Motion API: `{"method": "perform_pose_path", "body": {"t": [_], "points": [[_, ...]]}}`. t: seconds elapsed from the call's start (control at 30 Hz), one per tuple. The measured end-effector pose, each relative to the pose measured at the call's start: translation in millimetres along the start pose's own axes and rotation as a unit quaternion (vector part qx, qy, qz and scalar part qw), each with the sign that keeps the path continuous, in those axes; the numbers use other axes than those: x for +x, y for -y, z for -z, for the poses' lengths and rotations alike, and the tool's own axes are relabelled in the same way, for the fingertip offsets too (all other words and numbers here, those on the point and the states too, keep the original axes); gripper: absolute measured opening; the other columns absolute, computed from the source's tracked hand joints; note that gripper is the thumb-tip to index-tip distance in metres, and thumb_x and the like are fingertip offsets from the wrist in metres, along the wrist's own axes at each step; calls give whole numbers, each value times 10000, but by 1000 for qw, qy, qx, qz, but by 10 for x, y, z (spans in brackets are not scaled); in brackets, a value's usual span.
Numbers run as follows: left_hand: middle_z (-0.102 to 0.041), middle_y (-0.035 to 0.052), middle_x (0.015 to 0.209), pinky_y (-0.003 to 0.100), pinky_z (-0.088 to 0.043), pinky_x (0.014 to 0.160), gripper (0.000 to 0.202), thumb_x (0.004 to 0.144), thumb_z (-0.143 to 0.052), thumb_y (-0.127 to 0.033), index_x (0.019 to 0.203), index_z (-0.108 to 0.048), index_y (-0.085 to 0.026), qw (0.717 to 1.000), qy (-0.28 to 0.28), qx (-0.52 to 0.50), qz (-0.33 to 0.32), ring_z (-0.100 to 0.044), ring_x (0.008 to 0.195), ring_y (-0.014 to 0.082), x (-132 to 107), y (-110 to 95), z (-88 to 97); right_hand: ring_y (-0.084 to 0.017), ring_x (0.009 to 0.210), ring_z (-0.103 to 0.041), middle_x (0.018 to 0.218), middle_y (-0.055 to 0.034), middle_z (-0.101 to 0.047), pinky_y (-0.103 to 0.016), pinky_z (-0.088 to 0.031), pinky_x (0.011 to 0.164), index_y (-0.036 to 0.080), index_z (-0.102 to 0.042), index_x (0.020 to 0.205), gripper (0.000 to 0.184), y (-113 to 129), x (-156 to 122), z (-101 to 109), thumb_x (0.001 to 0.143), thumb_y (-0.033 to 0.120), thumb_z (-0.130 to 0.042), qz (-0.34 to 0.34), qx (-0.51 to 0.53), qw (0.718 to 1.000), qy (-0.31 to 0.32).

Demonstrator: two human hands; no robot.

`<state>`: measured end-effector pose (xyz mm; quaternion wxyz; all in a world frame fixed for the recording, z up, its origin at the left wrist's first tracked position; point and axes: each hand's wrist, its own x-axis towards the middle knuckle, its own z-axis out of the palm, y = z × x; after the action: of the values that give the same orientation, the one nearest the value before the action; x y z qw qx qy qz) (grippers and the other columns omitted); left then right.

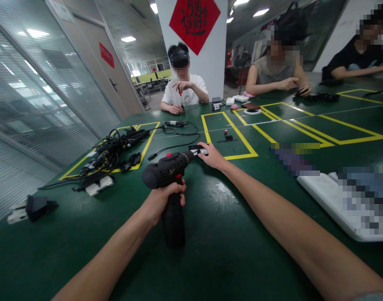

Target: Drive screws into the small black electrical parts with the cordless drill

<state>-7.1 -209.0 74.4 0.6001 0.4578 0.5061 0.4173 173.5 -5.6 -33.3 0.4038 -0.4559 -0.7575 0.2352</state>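
A black cordless drill (166,170) with red buttons is gripped by my left hand (166,196), the fingers wrapped round its handle. Its chuck points away from me to the right, and the bit reaches a small black-and-white piece (196,149) lying on the green table (229,234). My right hand (213,156) is closed over the right end of that piece, fingertips pressed on it. I cannot tell what kind of part it is, since the drill's nose and my fingers hide some of it.
Left of the drill lie a heap of black cables (116,144) and a black-and-white adapter (31,209). A loose cable (175,146) runs behind the drill. Yellow tape (241,140) marks rectangles. A white tray (329,200) stands right. Across the table, one person (185,90) holds a screwdriver; others sit right.
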Motion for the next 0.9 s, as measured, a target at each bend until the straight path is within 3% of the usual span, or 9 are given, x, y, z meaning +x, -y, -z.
{"method": "perform_pose_path", "body": {"t": [0.9], "points": [[-566, -5, 745, 256, -438, 543, 155, 707, -614, -200, 846, -574, -144, 1000, 2, -9, 2, -554, 514, 100, -14, -16, -3, -227, 1159, -549, 1241, -89, -477, -402, -405, 1066, 253, -526, 1339, 499, 1, 5, 1, 843, 254, -589, 4, 2, 1000, 0]]}}
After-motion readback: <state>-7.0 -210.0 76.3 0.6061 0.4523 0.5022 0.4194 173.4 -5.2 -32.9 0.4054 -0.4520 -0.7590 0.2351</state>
